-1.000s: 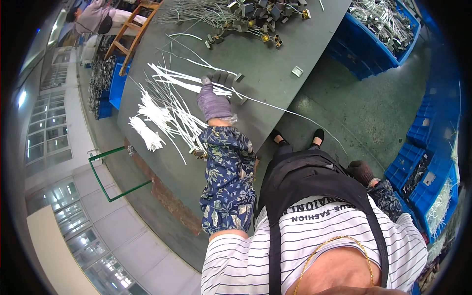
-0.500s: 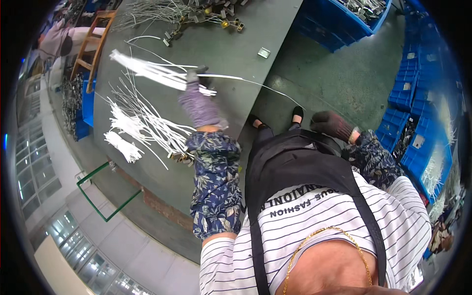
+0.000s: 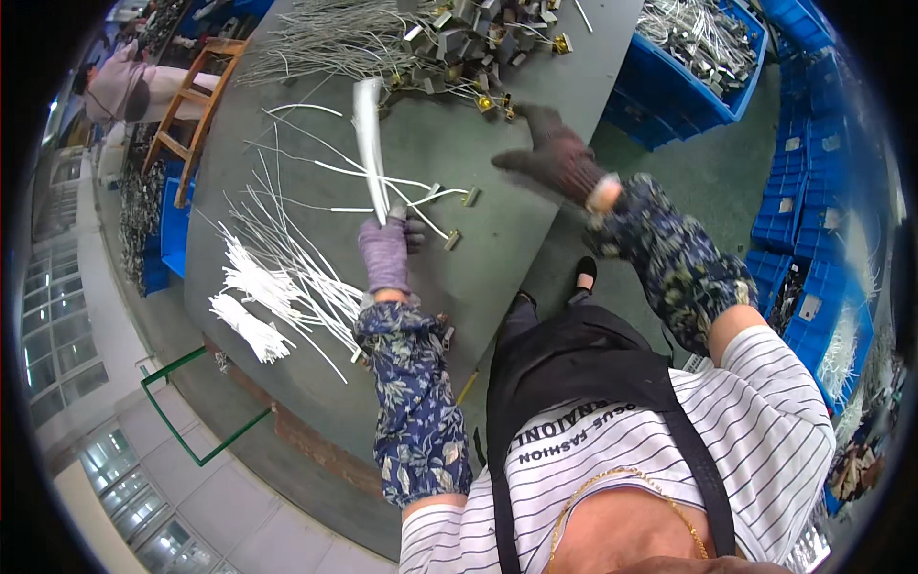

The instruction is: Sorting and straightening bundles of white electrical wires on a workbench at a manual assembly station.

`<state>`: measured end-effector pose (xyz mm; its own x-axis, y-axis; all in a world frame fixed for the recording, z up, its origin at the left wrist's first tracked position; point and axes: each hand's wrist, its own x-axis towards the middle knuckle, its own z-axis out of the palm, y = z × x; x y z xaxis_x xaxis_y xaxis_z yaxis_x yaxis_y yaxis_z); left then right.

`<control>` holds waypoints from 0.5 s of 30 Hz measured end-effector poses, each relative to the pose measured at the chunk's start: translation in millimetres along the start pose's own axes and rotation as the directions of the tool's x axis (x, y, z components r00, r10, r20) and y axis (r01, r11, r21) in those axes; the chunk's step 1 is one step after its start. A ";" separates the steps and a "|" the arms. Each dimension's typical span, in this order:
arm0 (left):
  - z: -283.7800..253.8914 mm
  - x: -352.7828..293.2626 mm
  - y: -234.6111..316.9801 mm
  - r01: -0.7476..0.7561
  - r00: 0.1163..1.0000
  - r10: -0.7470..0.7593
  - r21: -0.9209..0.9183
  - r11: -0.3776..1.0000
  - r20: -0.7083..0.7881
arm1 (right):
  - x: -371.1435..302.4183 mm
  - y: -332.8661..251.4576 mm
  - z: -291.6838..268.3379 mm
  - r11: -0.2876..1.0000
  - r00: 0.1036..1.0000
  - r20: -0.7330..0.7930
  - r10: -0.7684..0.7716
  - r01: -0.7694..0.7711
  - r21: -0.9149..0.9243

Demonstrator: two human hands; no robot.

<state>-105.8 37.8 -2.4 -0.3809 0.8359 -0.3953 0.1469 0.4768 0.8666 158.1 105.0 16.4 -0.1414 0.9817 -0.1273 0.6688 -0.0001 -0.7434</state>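
My left hand, in a purple glove, is closed round the lower end of a bundle of thin white tubes pointing away from me. Just beyond its fingers lie a few wires in white sleeves, ending in small metal blocks. My right hand, in a dark maroon glove, hovers over the table's right part with fingers apart and nothing in them, slightly blurred. Near its fingertips is the edge of a heap of metal blocks with wires. Left of my left hand, white-sleeved wires lie spread out.
The grey-green table ends in an edge on the right. Past it stands a blue crate full of wired parts, with stacked blue crates farther right. A wooden ladder-like frame and a person are at the far left.
My right hand has moved from beside the apron out over the table and opened. The white bundle in my left hand has swung from pointing left to pointing away. The view has shifted.
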 end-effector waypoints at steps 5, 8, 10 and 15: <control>21.6 -26.7 -9.5 0.039 0.990 0.037 -0.523 0.852 0.134 | 77.6 22.9 14.1 0.985 0.981 0.095 0.169 -0.173 0.027; 28.5 -18.6 -31.3 0.194 0.943 0.124 -0.815 0.545 0.308 | 60.8 39.4 10.5 0.961 0.978 0.141 0.154 -0.182 0.209; 47.1 -27.5 -30.1 0.257 0.914 0.170 -0.849 0.462 0.369 | 36.6 57.5 6.8 0.928 0.973 0.020 0.231 -0.227 0.296; 127.4 -65.3 -0.7 0.321 0.923 0.014 -0.792 0.519 0.384 | -52.9 69.5 -15.8 0.895 0.914 0.365 0.176 -0.303 0.327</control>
<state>35.3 17.5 -16.0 0.0009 0.8829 -0.4695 -0.7691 0.3007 0.5640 223.6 56.1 -18.1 -0.2782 0.8280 -0.4869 0.4025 -0.3598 -0.8418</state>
